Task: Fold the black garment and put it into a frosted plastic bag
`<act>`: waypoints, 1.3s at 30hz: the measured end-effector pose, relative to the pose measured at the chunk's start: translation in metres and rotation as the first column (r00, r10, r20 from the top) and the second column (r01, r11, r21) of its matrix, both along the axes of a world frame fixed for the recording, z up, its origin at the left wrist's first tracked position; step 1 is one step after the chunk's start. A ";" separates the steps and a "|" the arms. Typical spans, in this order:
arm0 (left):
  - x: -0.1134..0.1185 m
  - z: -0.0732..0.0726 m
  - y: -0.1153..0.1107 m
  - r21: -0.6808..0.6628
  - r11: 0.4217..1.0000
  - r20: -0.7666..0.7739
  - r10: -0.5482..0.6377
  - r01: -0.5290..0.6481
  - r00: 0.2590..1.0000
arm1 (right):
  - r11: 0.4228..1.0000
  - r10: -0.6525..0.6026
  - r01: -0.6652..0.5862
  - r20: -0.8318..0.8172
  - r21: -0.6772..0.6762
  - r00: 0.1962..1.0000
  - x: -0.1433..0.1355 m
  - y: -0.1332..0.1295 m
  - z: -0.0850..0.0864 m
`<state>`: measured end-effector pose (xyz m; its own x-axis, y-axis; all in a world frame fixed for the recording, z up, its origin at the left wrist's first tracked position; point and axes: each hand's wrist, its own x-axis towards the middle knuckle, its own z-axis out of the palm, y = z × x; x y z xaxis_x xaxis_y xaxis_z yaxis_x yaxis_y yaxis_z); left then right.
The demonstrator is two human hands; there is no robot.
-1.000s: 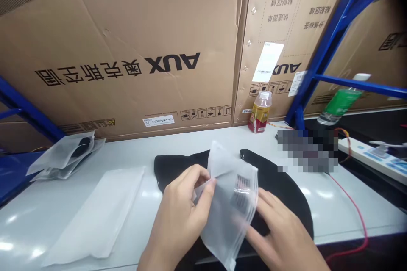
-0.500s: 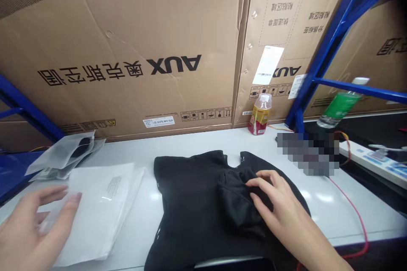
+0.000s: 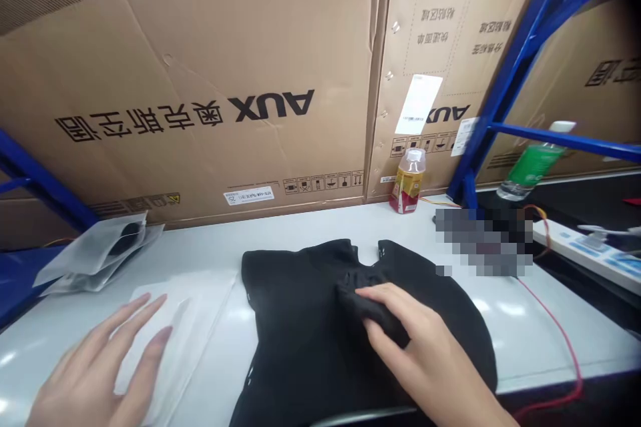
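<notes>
At the white table's point(image 3: 525, 340) middle, your right hand point(image 3: 420, 340) grasps bunched black fabric point(image 3: 368, 307) on the flat black cloth point(image 3: 295, 320). Your left hand point(image 3: 100, 373), fingers spread and not gripping, covers part of the white pouches point(image 3: 200, 307); behind, cartons point(image 3: 200, 80) and a red-bottomed bottle point(image 3: 408, 183) edge the table.
</notes>
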<state>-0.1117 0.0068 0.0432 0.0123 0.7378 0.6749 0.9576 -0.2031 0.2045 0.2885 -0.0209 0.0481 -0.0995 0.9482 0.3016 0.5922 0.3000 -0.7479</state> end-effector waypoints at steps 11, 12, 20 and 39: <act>0.180 0.036 -0.011 -0.001 0.880 0.080 -0.473 0.474 0.878 | 0.977 -0.147 -0.009 -0.709 -0.211 0.689 0.004 0.011 0.013; 0.169 0.036 -0.009 0.031 0.891 0.055 -0.453 0.452 0.890 | 0.972 -0.180 0.016 -0.699 -0.234 0.692 0.013 0.011 0.007; 0.199 0.012 -0.012 -0.535 0.695 0.022 -0.558 0.481 0.830 | 0.942 -0.331 0.333 -0.043 0.039 0.943 0.027 0.010 -0.028; 0.094 0.003 -0.006 -0.531 0.724 -0.160 -0.595 0.440 0.787 | 0.989 0.070 -0.129 0.533 0.074 0.843 0.067 -0.003 -0.010</act>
<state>-0.0177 0.0008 0.0466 0.6256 0.7618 0.1679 0.7531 -0.6460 0.1247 0.3559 -0.0243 0.0379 -0.3639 0.8911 0.2710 0.8511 0.4364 -0.2920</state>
